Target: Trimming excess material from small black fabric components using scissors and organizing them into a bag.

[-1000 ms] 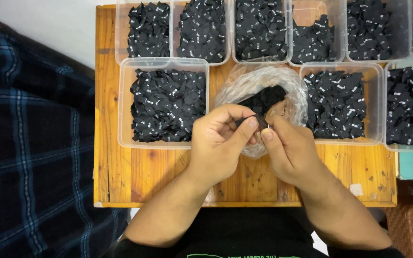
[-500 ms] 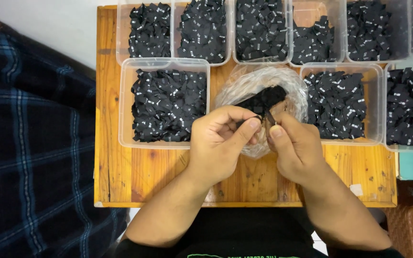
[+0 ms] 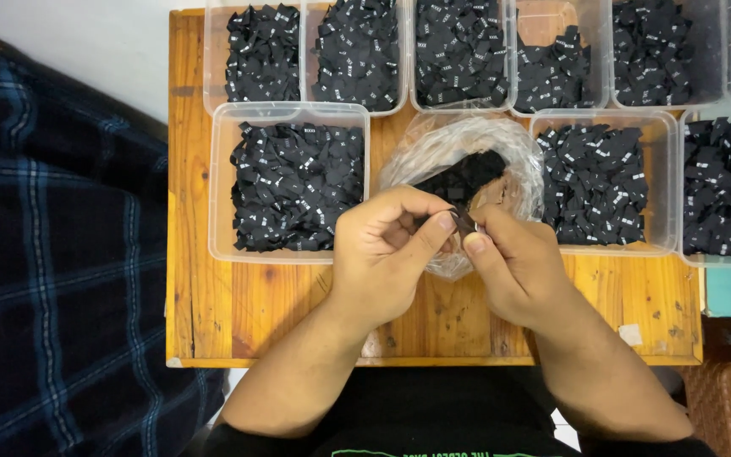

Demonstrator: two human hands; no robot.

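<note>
Black woven fabric labels, small and folded, fill the scene. One small black fabric label [image 3: 464, 222] sits pinched between the left hand [image 3: 387, 254] and the right hand [image 3: 513, 271], just in front of a crumpled clear plastic bag [image 3: 467, 144] that holds a loose clump of the same labels. The left thumb and forefinger close on the label from one side; the right fingers [image 3: 477, 245] meet it from the other, both hands nearly shut around it, with the other fingers curled in.

By its look the label is very light, soft and limp, thin enough to fold or slip free, so it is best taken by an edge or at the fold with the fingertips, not by the flat. The bag film looks slick and flimsy.

Both hands hover over a worn orange-brown wooden surface [image 3: 213, 305]. Just to the left stands a clear rectangular plastic tub of black labels [image 3: 294, 182], to the right another clear tub of labels [image 3: 598, 182], and further tubs line the far edge. A dark blue plaid cloth [image 3: 52, 254] lies beside the surface on the left.
</note>
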